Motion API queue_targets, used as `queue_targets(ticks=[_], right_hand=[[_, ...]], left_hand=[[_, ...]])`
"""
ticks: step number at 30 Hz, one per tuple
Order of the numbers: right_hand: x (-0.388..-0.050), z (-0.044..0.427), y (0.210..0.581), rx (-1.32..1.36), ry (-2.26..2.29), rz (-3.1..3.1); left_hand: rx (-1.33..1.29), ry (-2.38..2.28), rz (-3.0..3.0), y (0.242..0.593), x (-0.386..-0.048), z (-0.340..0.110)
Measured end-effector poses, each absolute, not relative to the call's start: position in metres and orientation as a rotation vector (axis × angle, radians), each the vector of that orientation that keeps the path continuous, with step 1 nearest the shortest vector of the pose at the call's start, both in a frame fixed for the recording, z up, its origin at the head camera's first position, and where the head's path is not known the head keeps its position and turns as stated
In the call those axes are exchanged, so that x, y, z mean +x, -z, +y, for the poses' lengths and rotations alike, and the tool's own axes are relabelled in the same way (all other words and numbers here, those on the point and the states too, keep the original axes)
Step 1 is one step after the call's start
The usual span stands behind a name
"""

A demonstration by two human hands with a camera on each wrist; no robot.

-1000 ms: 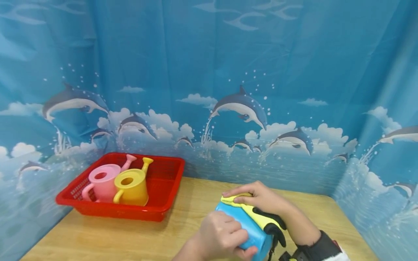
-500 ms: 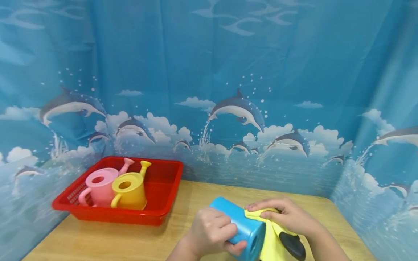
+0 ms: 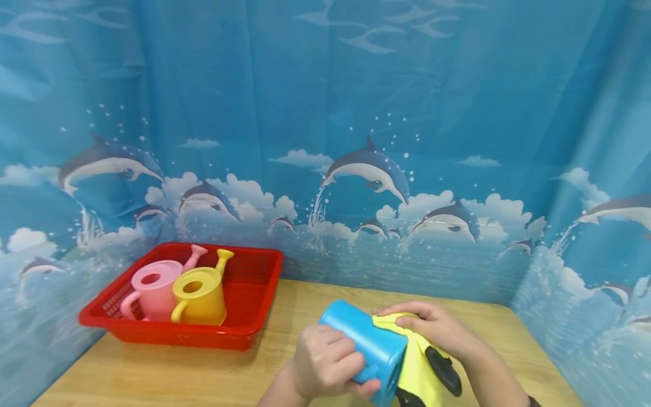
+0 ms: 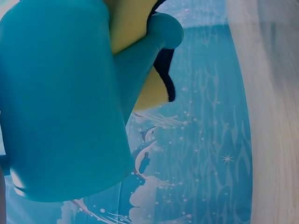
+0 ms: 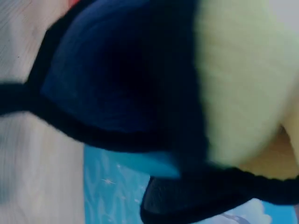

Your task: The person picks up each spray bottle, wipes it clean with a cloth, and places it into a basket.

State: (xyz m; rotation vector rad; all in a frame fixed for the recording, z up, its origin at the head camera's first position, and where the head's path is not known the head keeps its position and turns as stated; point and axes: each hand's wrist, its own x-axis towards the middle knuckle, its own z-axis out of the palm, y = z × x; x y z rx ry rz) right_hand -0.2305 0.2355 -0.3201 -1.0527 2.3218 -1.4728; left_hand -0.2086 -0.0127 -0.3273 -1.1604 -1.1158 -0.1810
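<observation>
My left hand grips a blue watering can, fingers curled at its handle side, and the can lies tilted over the table. Its spout shows in the left wrist view. With my right hand I hold a yellow cloth with black patches against the can's side near one end, fingertips and thumb on the cloth. Loose folds of the cloth hang down beside the can. In the right wrist view the cloth fills most of the picture, blurred, and hides the fingers.
A red basket stands on the left of the wooden table. A pink watering can and a yellow watering can stand in it, side by side. Behind the table hangs a blue dolphin-printed curtain.
The blue watering can has been turned in the left hand. The right hand has slid with the cloth from its far end toward its near end, then slightly back left.
</observation>
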Motion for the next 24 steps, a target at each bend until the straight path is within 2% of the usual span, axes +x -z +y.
queue_targets(ticks=[4, 11, 17, 24], right_hand=[[-0.252, 0.217, 0.321, -0.966, 1.462, 2.287], [-0.277, 0.182, 0.322, -0.977, 1.403, 2.283], [-0.278, 0.177, 0.324, -0.956, 1.383, 2.311], [-0.263, 0.201, 0.328, -0.965, 1.433, 2.339]], left_hand=[[-1.158, 0.192, -1.123, 0.328, -0.212, -0.013], [-1.145, 0.24, -1.165, 0.333, -0.213, -0.014], [-1.115, 0.314, -1.188, 0.336, -0.214, -0.015], [-1.121, 0.335, -1.172, 0.337, -0.22, -0.021]])
